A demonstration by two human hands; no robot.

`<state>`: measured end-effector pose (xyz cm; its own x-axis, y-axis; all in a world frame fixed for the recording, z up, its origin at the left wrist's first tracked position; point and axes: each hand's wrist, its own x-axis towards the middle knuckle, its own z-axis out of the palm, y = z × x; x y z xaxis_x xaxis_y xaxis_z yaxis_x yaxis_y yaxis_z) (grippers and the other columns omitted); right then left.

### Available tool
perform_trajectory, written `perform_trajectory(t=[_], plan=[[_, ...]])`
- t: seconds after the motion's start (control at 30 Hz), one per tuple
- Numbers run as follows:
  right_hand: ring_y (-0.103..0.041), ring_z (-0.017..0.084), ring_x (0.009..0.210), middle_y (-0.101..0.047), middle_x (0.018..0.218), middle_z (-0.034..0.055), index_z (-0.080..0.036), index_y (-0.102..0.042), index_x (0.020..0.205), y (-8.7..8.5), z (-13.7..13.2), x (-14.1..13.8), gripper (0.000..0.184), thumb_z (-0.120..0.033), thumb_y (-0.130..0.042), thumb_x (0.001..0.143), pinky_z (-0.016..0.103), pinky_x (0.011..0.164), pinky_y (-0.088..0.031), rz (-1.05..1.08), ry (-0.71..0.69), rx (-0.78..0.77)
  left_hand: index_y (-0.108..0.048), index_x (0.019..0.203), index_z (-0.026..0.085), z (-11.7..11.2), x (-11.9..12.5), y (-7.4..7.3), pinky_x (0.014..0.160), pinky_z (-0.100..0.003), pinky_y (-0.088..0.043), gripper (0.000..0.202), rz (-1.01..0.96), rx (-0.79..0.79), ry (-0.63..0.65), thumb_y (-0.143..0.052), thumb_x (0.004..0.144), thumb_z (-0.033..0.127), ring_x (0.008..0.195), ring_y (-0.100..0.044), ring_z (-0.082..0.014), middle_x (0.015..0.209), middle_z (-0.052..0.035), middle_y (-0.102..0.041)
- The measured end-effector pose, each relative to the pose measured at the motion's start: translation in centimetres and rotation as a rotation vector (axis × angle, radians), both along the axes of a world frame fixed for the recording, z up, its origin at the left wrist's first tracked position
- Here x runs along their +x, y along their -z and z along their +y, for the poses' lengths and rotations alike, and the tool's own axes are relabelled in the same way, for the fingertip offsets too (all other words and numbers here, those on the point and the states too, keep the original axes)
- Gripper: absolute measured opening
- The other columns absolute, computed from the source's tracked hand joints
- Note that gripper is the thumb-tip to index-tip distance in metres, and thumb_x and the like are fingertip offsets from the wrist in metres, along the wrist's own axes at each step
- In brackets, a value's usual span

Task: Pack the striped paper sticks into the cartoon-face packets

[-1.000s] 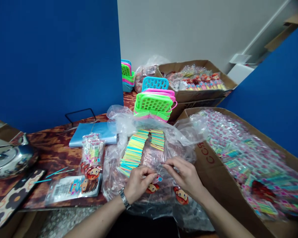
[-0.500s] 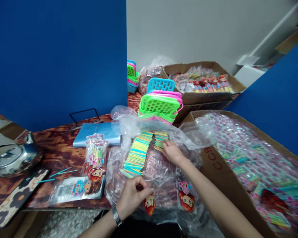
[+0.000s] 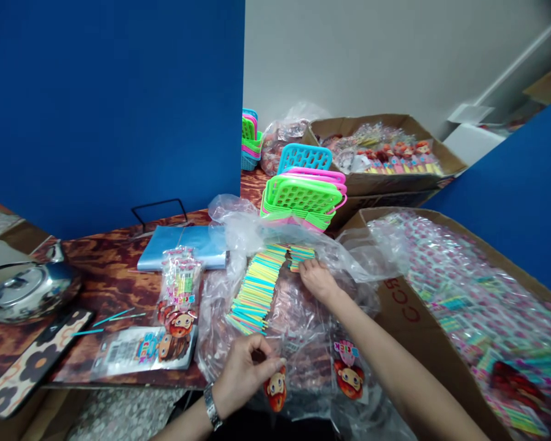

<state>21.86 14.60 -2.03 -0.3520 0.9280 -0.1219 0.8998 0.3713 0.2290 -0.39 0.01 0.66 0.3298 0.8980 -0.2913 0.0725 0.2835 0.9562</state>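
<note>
My left hand (image 3: 245, 372), with a metal watch at its wrist, is closed in a pinch on a clear packet (image 3: 276, 387) that bears a red-haired cartoon face. Beyond it, a long row of thin yellow, blue and green sticks (image 3: 257, 285) lies on a large clear plastic bag (image 3: 298, 306). At the near end of a smaller bunch of sticks (image 3: 302, 252), my right hand (image 3: 319, 278) has its fingers curled down onto them. The fingertips are partly hidden. Another cartoon packet (image 3: 349, 373) lies below my right forearm.
On the left are filled packets (image 3: 180, 285), a blue plastic stack (image 3: 163, 248), a flowered phone case (image 3: 37, 364) and a metal kettle (image 3: 27, 291). Nested baskets (image 3: 303, 193) stand behind the bag. An open carton (image 3: 395, 318) full of packets is at the right.
My right hand has curled its fingers more tightly at the smaller bunch of sticks. My left hand stays pinched on the packet. The whole view has shifted slightly.
</note>
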Motion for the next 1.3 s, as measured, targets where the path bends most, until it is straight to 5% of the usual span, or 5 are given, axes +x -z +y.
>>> perform_trajectory(t=[0.4,0.67,1.0,1.2,1.3], plan=[[-0.053,0.027,0.093,-0.058,0.094,0.0169,-0.01,-0.056,0.093,0.1,0.2,0.0,0.026,-0.006,-0.033,0.084,0.037,0.077,-0.042,0.092,0.055,-0.015,-0.05,0.062,0.014,-0.3,-0.1,-0.1,0.052,-0.022,-0.041,0.023,0.019,0.007,-0.012,-0.065,0.069,0.031,0.054,-0.055,-0.0122,0.059,-0.002,-0.06],[-0.058,0.024,0.092,-0.061,0.096,0.0155,-0.014,-0.051,0.095,-1.7,0.3,0.6,0.02,-0.009,-0.035,0.084,0.035,0.075,-0.042,0.427,0.228,-0.147,-0.049,0.062,0.014,-0.2,0.0,-0.1,0.051,-0.021,-0.04,0.026,-0.043,-0.008,-0.029,-0.066,0.069,0.032,0.053,-0.053,-0.011,0.058,-0.0008,-0.059],[-0.058,0.011,0.06,-0.058,0.074,0.0008,-0.02,-0.043,0.088,-2.9,-3.8,0.0,0.046,-0.063,-0.028,0.082,0.025,0.055,-0.047,1.218,0.32,-0.574,-0.05,0.061,0.015,1.4,0.1,-1.4,0.055,-0.021,-0.038,0.027,-0.143,0.022,-0.122,-0.067,0.069,0.033,0.056,-0.049,-0.01,0.059,0.001,-0.056],[-0.051,0.009,0.056,-0.053,0.069,-0.0041,-0.022,-0.049,0.084,-3.0,-7.3,-3.0,0.036,-0.056,-0.055,0.074,0.022,0.053,-0.04,1.583,0.344,-1.003,-0.055,0.06,0.016,3.5,0.3,-2.7,0.069,-0.029,-0.043,0.026,-0.171,0.128,-0.094,-0.07,0.066,0.036,0.069,-0.059,-0.0172,0.066,-0.0029,-0.062],[-0.047,0.008,0.056,-0.05,0.065,-0.0052,-0.022,-0.051,0.084,-2.6,-8.4,-4.0,0.035,-0.054,-0.059,0.072,0.022,0.052,-0.037,1.644,0.334,-1.069,-0.056,0.06,0.016,3.9,0.4,-2.6,0.071,-0.03,-0.044,0.026,-0.185,0.133,-0.081,-0.071,0.065,0.038,0.073,-0.061,-0.0189,0.069,-0.0042,-0.064]])
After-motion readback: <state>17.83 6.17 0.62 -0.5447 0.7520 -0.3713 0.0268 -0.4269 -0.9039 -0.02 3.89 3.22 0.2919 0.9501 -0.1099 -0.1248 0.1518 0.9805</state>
